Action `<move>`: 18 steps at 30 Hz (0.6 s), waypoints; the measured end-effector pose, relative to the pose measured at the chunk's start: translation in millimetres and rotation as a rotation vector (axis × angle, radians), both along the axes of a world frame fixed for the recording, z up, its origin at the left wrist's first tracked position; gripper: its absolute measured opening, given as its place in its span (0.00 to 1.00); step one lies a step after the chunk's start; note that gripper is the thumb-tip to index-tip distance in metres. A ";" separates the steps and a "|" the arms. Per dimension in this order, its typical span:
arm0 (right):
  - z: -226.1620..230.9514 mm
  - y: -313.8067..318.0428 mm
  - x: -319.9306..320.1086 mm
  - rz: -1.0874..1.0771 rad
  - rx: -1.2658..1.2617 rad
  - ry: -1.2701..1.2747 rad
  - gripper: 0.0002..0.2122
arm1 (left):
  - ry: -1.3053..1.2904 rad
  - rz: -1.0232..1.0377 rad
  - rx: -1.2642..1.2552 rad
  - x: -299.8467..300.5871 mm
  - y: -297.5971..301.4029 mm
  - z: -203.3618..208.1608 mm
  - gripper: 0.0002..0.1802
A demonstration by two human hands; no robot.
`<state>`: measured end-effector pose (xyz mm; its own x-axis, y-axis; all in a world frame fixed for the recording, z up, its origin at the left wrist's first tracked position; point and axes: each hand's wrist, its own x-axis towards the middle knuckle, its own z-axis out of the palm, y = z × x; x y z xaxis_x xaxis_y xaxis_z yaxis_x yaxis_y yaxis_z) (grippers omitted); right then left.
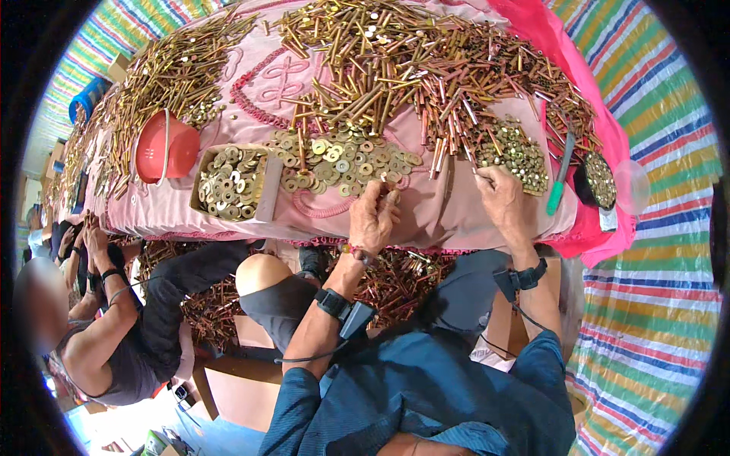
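Observation:
My left hand is closed at the near side of a loose heap of brass-coloured washers. A small pale piece shows at its fingertips, too small to name. Further right, my right hand has its thumb and fingers pinched together beside a pile of small nuts. The end of a thin metal rod lies at those fingertips; I cannot make out whether it is held. Long bolts with sleeves are heaped just beyond both hands. Left of the washers stands an open carton full of more washers.
A red bucket lies tipped left of the carton. At the right are a green-handled tool and a dark bowl of small nuts. Pink cloth covers the table. Another person sits at the left, hands at the table edge.

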<state>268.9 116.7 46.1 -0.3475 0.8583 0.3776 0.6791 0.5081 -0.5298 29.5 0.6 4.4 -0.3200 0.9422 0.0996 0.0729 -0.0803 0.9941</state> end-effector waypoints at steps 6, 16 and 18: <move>5.7 -9.2 17.2 -0.082 -0.052 -0.052 0.06 | -0.019 -0.054 -0.018 9.6 5.4 2.3 0.04; 12.1 -16.8 5.5 -0.019 0.009 -0.401 0.08 | 0.061 -0.044 0.009 14.6 5.5 1.7 0.06; 1.4 -7.8 9.7 0.011 0.063 -0.438 0.08 | 0.047 -0.054 0.001 14.6 6.7 -2.3 0.06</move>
<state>278.6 108.8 47.5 -0.4954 0.8337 0.2440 0.8270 0.5386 -0.1610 44.1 7.3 2.1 -0.2642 0.9577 0.1140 0.1149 -0.0862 0.9896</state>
